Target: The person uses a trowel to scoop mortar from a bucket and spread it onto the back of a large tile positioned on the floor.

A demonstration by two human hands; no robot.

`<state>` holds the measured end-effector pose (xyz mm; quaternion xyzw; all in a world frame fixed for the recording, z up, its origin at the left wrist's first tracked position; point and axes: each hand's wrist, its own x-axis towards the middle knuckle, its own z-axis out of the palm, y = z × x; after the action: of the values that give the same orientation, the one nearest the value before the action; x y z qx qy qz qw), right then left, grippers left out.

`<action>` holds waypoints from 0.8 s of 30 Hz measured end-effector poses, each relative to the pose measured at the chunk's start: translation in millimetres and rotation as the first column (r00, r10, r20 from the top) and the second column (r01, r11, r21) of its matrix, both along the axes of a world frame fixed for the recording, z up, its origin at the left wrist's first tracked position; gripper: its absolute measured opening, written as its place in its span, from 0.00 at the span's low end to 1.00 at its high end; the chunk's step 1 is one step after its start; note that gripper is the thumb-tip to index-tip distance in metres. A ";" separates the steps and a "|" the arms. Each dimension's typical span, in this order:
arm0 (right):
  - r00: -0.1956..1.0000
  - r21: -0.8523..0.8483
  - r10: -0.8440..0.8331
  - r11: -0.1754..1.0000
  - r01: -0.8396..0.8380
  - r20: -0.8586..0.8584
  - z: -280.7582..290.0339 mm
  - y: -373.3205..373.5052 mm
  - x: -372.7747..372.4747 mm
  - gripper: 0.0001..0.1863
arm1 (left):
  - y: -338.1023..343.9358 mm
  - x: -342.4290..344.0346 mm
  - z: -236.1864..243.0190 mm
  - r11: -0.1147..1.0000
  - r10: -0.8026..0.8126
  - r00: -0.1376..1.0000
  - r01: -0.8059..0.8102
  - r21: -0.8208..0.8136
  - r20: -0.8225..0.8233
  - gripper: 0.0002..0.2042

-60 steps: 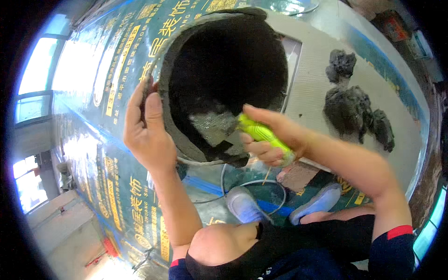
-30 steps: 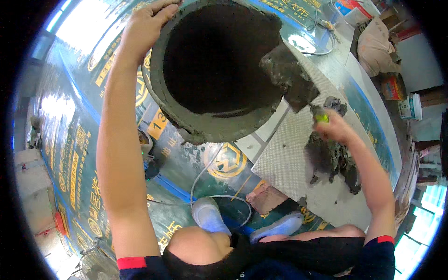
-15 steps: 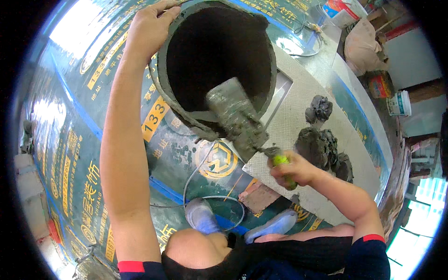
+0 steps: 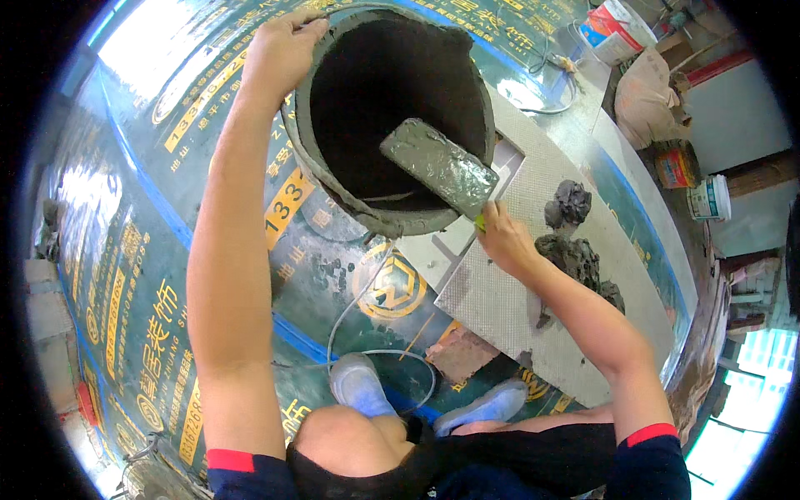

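Note:
My left hand (image 4: 283,50) grips the upper-left rim of a round, dark, mortar-coated container (image 4: 354,100) with a black inside. My right hand (image 4: 504,233) is closed on the green handle (image 4: 481,221) of a flat trowel, whose wet, grey-smeared blade (image 4: 437,162) lies at a slant over the container's lower-right opening and rim. Lumps of dark grey mortar (image 4: 571,267) rest on a pale textured tile (image 4: 492,325) to the right of and below the container. My right forearm passes beside them.
Around lie printed green floor sheeting (image 4: 150,250), a grey cable (image 4: 429,371) looped near my feet and a reddish brick piece (image 4: 462,350). Pails (image 4: 617,33), a red tub (image 4: 677,167), a white bucket (image 4: 708,198) and a pale sack (image 4: 646,100) line the right side.
The trowel has swung from the right side to over the opening, its blade now turned more level. My right hand has moved up slightly since half a second ago; my left stays on the rim.

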<state>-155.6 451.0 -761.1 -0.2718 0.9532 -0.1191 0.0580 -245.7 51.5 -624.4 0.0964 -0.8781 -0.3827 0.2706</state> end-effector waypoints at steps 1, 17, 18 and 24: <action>1.000 0.038 -0.024 0.999 0.024 -0.003 -19.2 6.3 -4.8 0.19 | -0.2 -5.3 -2.1 1.000 -0.013 0.999 0.012 0.018 0.036 0.16; 0.987 0.076 -0.132 0.989 0.125 0.093 -18.8 124.3 67.4 0.23 | -56.5 -7.9 -17.2 0.996 -0.036 0.992 0.026 0.083 0.123 0.19; 0.990 0.046 -0.120 0.992 0.117 0.071 -6.0 120.6 68.2 0.21 | -65.3 -7.7 -21.6 1.000 -0.006 0.995 0.009 -0.028 0.104 0.19; 0.980 -0.448 0.057 0.894 0.034 0.189 59.6 53.3 37.8 0.18 | -42.6 5.8 -5.8 0.992 -0.024 0.989 0.006 0.124 0.143 0.18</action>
<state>-117.9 504.3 -701.5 -0.2704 0.8878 -0.3617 0.0885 -240.0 8.9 -630.2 0.1335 -0.8708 -0.4301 0.1971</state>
